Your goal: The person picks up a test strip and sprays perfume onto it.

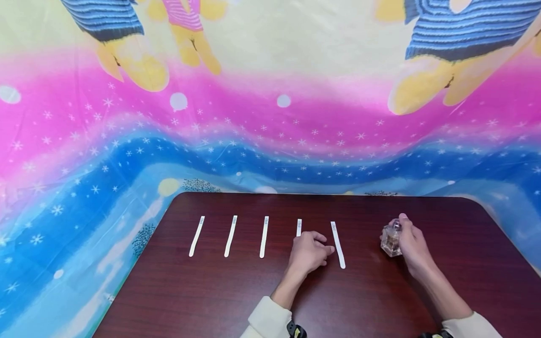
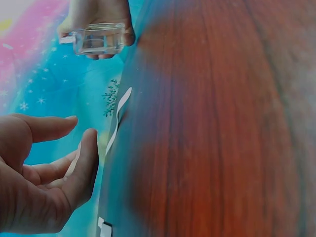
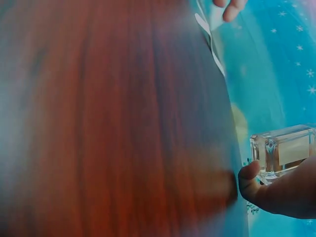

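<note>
Several white paper strips lie in a row on the dark wooden table [image 1: 236, 291]. My left hand [image 1: 313, 252] rests on the table over the fourth strip [image 1: 299, 226], beside the fifth strip [image 1: 338, 245]. In the left wrist view its fingers [image 2: 84, 163] are loosely curled and hold nothing. My right hand [image 1: 409, 244] grips a small clear glass bottle [image 1: 390, 241] with amber liquid, standing on the table to the right of the strips. The bottle [image 3: 284, 150] shows close up in the right wrist view, with my thumb [image 3: 249, 173] on its side, and also from the left wrist [image 2: 98, 38].
Three more strips [image 1: 230, 236] lie to the left of my left hand. A bright cloth [image 1: 270, 117] printed with stars and cartoon figures hangs behind the table and drapes around its left edge. The table's rounded far corners are in view.
</note>
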The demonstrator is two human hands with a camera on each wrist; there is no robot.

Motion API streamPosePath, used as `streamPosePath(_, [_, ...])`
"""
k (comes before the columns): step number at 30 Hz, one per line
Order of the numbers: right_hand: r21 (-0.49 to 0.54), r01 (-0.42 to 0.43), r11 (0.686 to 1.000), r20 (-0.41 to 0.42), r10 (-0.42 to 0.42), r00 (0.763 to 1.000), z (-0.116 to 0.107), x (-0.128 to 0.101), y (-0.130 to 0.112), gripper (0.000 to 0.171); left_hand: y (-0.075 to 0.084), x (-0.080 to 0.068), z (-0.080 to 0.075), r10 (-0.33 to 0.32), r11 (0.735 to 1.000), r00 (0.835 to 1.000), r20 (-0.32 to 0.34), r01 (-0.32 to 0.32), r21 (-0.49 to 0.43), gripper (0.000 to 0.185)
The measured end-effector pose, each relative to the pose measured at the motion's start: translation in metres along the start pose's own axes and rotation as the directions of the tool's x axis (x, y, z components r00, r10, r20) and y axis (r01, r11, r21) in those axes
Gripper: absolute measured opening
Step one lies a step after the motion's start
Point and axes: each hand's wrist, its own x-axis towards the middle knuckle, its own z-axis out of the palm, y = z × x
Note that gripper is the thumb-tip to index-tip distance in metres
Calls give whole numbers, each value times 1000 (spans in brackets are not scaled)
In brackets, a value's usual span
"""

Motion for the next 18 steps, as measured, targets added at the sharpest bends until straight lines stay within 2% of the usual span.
streamPosePath(5, [-18,38,999,-12,-38,999,-6,0,3,67,0,-3,-7,11,999,1000,4,-11,-35,23])
streamPosePath(13, [4,36,999,-24,-36,999,-10,0,5,61,-2,-5,-17,2,999,1000,19,-1,-46,25])
streamPosePath(18, [-67,74,995,-1,-75,997,-12,-1,16,59,-5,-9,-27,44,998,999,25,-43,-39,27])
